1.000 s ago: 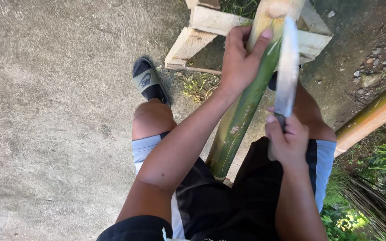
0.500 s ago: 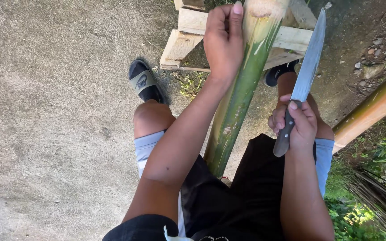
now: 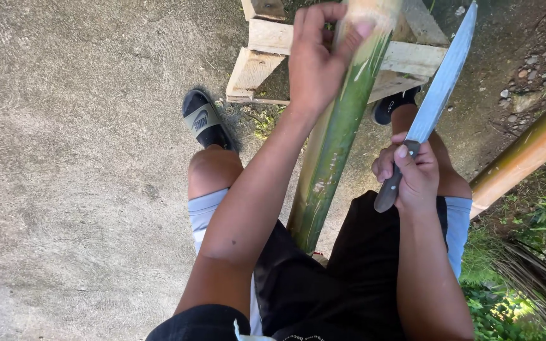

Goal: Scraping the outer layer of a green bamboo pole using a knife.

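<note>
Since half a second ago the long knife (image 3: 440,95) has swung a little further right, clear of the stalk, and the left hand's fingers have curled tighter. The concrete floor (image 3: 83,158) carries a rough wooden pallet frame (image 3: 273,53), which props the far end of the green bamboo pole (image 3: 336,132); its near end runs down between the seated person's knees, so it lies steady. The left hand (image 3: 317,63) is clamped round the pole's upper part. The right hand (image 3: 415,173) is closed on the knife handle, blade pointing up and away.
</note>
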